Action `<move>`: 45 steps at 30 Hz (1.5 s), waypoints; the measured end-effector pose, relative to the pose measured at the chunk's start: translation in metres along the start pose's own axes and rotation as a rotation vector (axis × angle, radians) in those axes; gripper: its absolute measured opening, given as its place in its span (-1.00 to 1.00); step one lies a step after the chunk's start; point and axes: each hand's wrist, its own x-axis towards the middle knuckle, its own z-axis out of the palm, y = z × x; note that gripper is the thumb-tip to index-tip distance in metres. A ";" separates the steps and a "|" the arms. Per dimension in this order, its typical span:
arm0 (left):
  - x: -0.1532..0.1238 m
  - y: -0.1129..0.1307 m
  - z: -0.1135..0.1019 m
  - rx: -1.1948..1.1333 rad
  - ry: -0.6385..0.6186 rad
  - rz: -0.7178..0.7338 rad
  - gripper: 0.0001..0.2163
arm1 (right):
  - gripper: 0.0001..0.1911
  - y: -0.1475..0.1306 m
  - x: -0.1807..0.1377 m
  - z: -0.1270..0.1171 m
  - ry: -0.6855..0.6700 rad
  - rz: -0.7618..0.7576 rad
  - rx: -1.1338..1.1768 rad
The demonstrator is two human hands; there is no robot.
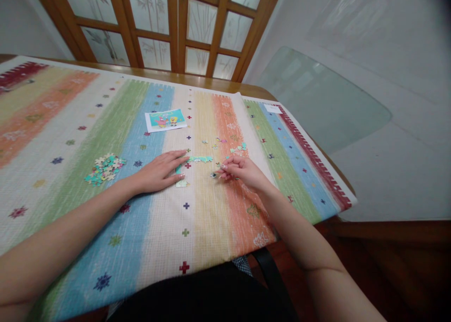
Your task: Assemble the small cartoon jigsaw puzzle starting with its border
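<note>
My left hand (160,170) lies flat with fingers spread, its fingertips touching a joined corner of jigsaw puzzle pieces. That corner has a turquoise top strip (202,159) running right and a pale green piece (181,184) by my thumb; part of it is under the hand. My right hand (237,168) is pinched on a small puzzle piece (219,166), mostly hidden by the fingertips. A dark-spotted piece (213,175) shows just left of those fingers. Several loose pieces (215,146) and a pale turquoise cluster (238,148) lie beyond my right hand.
A heap of turquoise and cream puzzle pieces (104,168) lies left of my left hand. The cartoon picture card (166,121) rests farther back. A white paper (273,108) is near the far right corner of the striped tablecloth (165,237). Wooden glass doors (176,26) stand behind.
</note>
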 end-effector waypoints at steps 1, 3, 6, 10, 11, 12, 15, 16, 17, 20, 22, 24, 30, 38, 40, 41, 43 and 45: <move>0.000 0.000 -0.001 -0.014 0.010 0.004 -0.46 | -0.61 0.000 0.000 0.001 -0.005 0.007 0.025; 0.001 0.003 -0.006 -0.039 0.051 0.026 -0.50 | -0.61 0.002 -0.001 0.005 -0.014 0.019 0.069; 0.005 0.016 -0.016 -0.063 0.143 0.071 -0.60 | -0.60 0.003 -0.001 0.012 -0.039 0.034 0.119; 0.015 0.041 -0.025 -0.114 0.171 0.070 -0.68 | -0.58 0.003 -0.001 0.022 -0.074 0.013 0.156; 0.018 0.047 -0.025 -0.133 0.158 0.055 -0.68 | -0.58 0.003 -0.002 0.025 -0.076 0.001 0.159; 0.021 0.053 -0.024 -0.158 0.147 0.041 -0.68 | -0.58 0.002 -0.003 0.027 -0.077 -0.011 0.159; 0.030 0.065 -0.021 -0.247 0.139 0.000 -0.71 | -0.59 0.003 -0.005 0.032 -0.085 -0.042 0.155; 0.034 0.068 -0.019 -0.274 0.153 -0.016 -0.72 | -0.60 0.003 -0.006 0.033 -0.089 -0.052 0.153; 0.037 0.071 -0.018 -0.295 0.168 -0.034 -0.73 | -0.59 0.003 -0.007 0.034 -0.095 -0.063 0.152; 0.046 0.075 -0.014 -0.335 0.216 -0.080 -0.73 | -0.58 0.005 -0.009 0.036 -0.112 -0.092 0.150; 0.051 0.075 -0.012 -0.348 0.227 -0.093 -0.73 | -0.59 0.007 -0.010 0.035 -0.129 -0.106 0.132; 0.054 0.072 -0.010 -0.337 0.216 -0.099 -0.73 | -0.61 0.009 -0.011 0.031 -0.127 -0.137 0.046; 0.058 0.064 -0.007 -0.151 0.089 -0.189 -0.75 | -0.76 0.014 -0.012 0.006 0.125 -0.440 -0.831; 0.069 0.072 0.006 -0.031 -0.013 -0.257 -0.73 | -0.76 0.016 -0.016 0.004 0.010 -0.552 -1.213; 0.071 0.074 0.010 -0.015 -0.039 -0.271 -0.72 | -0.77 0.017 -0.016 0.004 0.011 -0.569 -1.221; 0.071 0.074 0.011 0.000 -0.051 -0.276 -0.72 | -0.77 0.018 -0.017 0.005 0.014 -0.579 -1.224; 0.072 0.077 0.012 0.037 -0.071 -0.289 -0.72 | -0.77 0.019 -0.017 0.004 0.014 -0.600 -1.228; 0.073 0.080 0.012 0.073 -0.085 -0.307 -0.71 | -0.78 0.020 -0.017 0.004 0.017 -0.617 -1.229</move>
